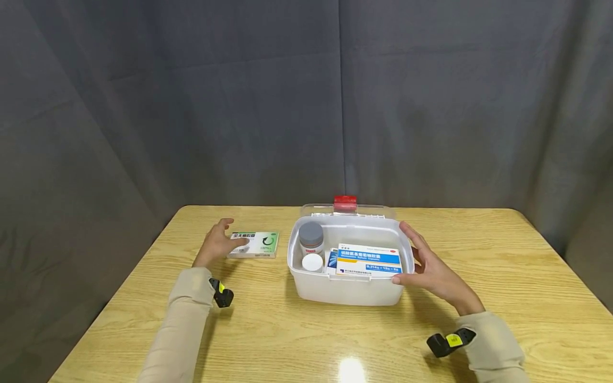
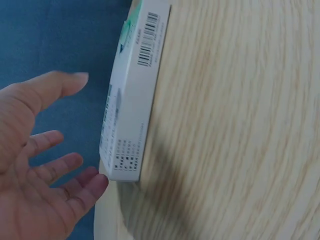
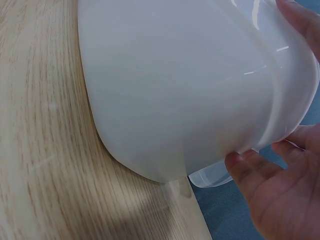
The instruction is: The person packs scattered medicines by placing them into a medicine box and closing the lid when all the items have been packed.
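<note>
A flat white and green medicine box lies on the table at the left. My left hand is at its left end, thumb reaching over the top in the head view; in the left wrist view the fingers are spread beside the box, holding nothing. A white plastic medicine chest stands at the centre with its lid swung back. Across its right end my right hand holds it, thumb on the front rim and fingers against the side wall in the right wrist view.
Inside the chest are a grey-capped bottle, a white-capped bottle and a blue and white medicine box. The clear lid with its red handle is behind. A grey curtain hangs beyond the wooden table.
</note>
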{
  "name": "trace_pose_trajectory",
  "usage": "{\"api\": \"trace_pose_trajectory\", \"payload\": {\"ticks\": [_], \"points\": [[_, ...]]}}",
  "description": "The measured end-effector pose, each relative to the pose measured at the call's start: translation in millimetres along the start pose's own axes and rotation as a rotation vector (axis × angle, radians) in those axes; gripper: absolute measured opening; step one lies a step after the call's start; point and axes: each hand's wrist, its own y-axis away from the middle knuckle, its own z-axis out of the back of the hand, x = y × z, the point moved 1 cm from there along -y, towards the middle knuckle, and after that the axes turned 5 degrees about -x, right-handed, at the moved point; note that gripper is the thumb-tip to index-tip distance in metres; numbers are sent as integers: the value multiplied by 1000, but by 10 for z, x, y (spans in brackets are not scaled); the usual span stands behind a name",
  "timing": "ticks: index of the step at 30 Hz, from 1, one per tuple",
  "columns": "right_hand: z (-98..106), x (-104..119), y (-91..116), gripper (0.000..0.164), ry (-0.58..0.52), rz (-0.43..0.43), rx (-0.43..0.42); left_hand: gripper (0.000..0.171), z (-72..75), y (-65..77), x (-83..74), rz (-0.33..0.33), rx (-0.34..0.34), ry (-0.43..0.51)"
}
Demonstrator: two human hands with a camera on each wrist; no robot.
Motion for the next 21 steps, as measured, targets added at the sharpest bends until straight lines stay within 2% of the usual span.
{"api": "trace_pose_trajectory", "payload": {"ticks": [5, 13, 21], "points": [[2, -7, -3, 105, -8, 4, 5, 86, -27, -21, 66, 11, 73, -8], [-3, -5, -3, 105, -7, 5, 1, 95, -88, -53, 130, -33, 177, 17], [1, -8, -1, 105, 5, 1, -7, 89, -121, -60, 117, -57, 182, 18]]}}
